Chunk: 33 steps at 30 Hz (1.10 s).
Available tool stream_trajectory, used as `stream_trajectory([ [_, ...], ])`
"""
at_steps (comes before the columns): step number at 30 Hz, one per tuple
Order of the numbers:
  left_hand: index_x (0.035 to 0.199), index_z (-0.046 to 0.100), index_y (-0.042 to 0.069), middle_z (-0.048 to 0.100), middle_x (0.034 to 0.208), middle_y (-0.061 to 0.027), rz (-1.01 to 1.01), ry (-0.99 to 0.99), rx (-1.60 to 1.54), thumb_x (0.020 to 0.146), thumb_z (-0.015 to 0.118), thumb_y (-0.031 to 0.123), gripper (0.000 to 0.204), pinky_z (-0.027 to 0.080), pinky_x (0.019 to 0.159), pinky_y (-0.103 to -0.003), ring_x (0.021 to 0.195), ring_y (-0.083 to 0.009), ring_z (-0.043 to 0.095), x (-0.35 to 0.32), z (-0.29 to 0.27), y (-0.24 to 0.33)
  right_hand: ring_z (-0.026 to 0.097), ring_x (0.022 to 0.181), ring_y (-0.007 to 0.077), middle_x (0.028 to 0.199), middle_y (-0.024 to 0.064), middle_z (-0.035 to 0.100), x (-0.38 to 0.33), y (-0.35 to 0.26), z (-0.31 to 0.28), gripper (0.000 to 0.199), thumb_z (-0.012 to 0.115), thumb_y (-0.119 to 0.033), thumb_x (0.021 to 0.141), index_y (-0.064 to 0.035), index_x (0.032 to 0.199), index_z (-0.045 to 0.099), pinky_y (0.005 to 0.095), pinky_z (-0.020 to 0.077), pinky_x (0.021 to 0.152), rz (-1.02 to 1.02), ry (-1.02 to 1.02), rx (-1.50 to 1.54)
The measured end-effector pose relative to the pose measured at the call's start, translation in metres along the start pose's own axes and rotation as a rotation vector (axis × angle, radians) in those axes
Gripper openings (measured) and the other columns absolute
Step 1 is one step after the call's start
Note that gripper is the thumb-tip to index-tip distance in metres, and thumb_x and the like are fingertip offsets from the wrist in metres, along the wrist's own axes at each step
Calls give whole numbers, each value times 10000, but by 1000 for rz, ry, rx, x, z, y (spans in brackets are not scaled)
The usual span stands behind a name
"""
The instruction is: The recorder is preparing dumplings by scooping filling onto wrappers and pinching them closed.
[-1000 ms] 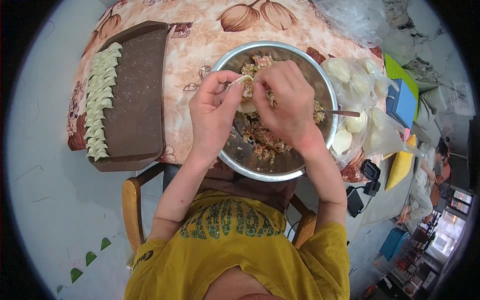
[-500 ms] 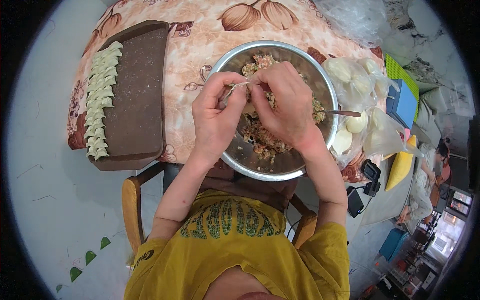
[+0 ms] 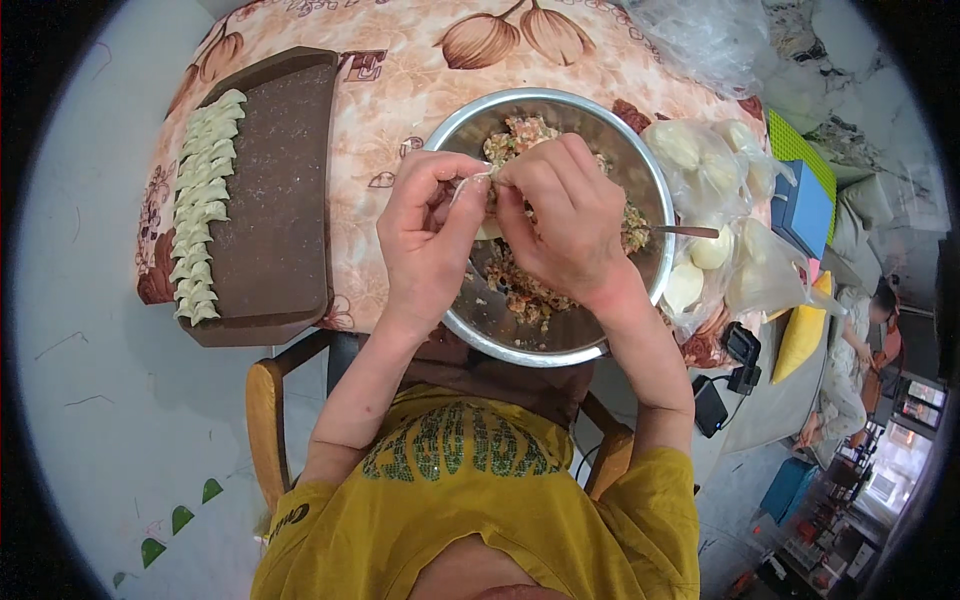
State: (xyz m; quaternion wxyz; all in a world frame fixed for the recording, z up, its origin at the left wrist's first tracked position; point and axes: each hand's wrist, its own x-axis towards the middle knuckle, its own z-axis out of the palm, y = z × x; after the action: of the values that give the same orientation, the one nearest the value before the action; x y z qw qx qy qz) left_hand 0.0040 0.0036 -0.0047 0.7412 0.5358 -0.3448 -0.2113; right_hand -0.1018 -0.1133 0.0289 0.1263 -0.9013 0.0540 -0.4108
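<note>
Above a large steel bowl, my left hand and my right hand meet, both with fingers closed. Between their fingertips they pinch the pale dough edge of a dumpling; most of it is hidden behind the fingers. Under my hands, the bowl holds a chopped meat and vegetable filling. A utensil handle rests over the bowl's right rim. At the left, a brown tray carries a row of folded, pale green dumplings along its left side.
Clear plastic bags with pale dough pieces sit right of the bowl on the patterned tablecloth. A blue box and a yellow object lie farther right. A wooden chair arm stands below the tray. Another person sits at far right.
My hands have shifted slightly left, still pinching the dumpling's edge. My right fingertips have moved along it toward my left hand. The whole scene sits a little lower in the picture.
</note>
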Motion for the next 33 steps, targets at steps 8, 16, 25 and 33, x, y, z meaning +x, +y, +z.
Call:
stream_trajectory([
  [8,1075,644,18,562,1017,28,-23,-45,-18,974,630,-4,105,386,676,-160,789,-3,479,1,-1,2,599,753,319,823,116,595,1,7,2,211,715,16,744,-41,912,601,400,506,642,23,42,126],
  [16,1113,624,13,598,1007,32,-134,-20,-232,983,645,11,131,420,717,-168,852,-4,526,-3,2,10,590,712,320,779,111,573,1,3,-3,168,718,15,752,-37,857,598,405,491,629,216,25,218],
  [25,1065,669,19,570,1035,19,18,-3,45,954,670,-6,114,366,654,-156,781,-4,455,-2,-2,1,603,766,322,815,113,581,0,0,0,214,724,7,747,-43,907,591,408,528,722,54,14,92],
  [33,1090,657,22,581,1041,27,-69,-31,-43,968,654,-2,124,382,661,-155,795,1,475,-1,-3,2,605,782,334,831,120,601,4,6,-5,172,717,20,777,-30,905,613,414,511,715,87,-18,183],
])
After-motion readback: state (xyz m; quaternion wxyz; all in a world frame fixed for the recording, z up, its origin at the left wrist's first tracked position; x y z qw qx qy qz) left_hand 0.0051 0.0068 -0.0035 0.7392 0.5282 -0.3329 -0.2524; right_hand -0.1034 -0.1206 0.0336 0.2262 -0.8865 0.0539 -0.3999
